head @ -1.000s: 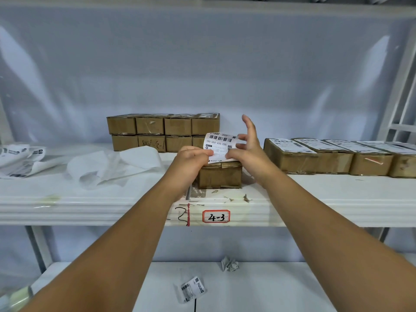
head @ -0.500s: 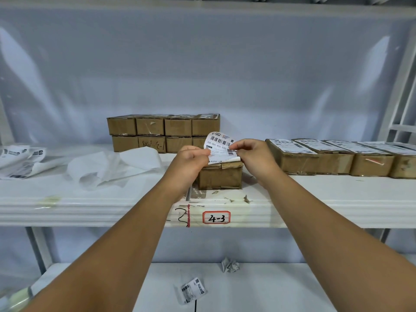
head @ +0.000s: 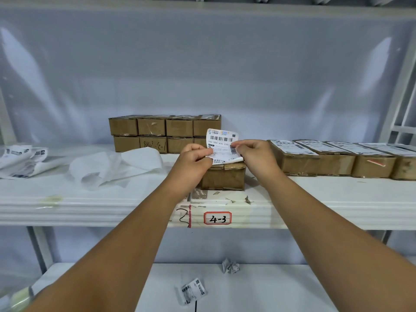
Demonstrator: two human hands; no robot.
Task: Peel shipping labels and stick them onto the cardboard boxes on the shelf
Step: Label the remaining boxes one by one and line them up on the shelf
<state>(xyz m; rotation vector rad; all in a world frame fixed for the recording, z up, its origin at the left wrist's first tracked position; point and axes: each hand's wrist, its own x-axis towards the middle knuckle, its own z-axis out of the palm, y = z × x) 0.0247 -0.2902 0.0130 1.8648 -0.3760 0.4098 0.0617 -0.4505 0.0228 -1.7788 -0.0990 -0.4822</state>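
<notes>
Head view: labelled boxes (head: 337, 158) in row at right, done. Stacked boxes (head: 164, 131) at back bare (several left). Label (head: 221, 140) upright just above front box (head: 225, 176) on shelf (head: 90, 199), not yet stuck. Left hand (head: 195, 161) and right hand (head: 254, 154) pinch its side edges. Half-second ago label sat lower and more curled, now raised.

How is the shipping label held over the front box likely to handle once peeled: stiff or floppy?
Probably floppy: the shipping label curls between the left hand and right hand. Likely very light, since fingertip pinches alone carry it. Its separating lower corner suggests a sticky back that may cling.
</notes>
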